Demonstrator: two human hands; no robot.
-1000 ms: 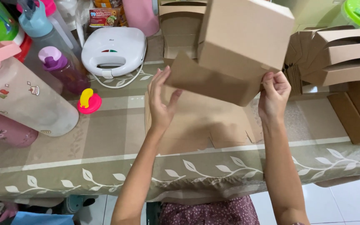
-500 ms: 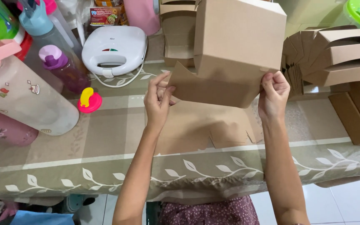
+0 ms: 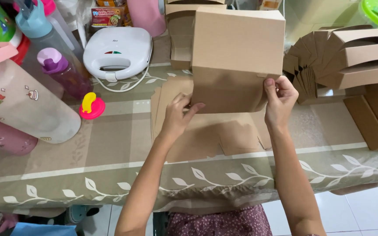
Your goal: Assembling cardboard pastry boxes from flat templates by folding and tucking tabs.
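A brown cardboard box (image 3: 237,57) is held up above the middle of the table (image 3: 110,153), tilted so its plain top panel faces the camera. The right hand (image 3: 280,102) pinches the box's lower right corner, thumb and fingers closed on the edge. The left hand (image 3: 178,116) rests its fingertips against the lower left edge, fingers loosely spread rather than clamped. Under the box, flat cardboard blanks (image 3: 215,135) lie on the leaf-patterned cloth, reaching almost to the near edge.

Toward the far edge sits a white sandwich maker (image 3: 118,48), its cord curling just in front of it, and behind that a small packet with a red and yellow label (image 3: 106,16). At the left end stands a large pale bottle with a pink lid (image 3: 18,102), a purple-capped bottle (image 3: 62,72) and a blue-capped bottle (image 3: 40,30) near it. A pink and yellow cap (image 3: 92,106) lies beside them. At the right end, folded boxes (image 3: 355,57) are stacked, with a fan of upright flat pieces (image 3: 305,70) just to their left.

Bare cloth shows between the blanks and the large bottle, and along the near edge.
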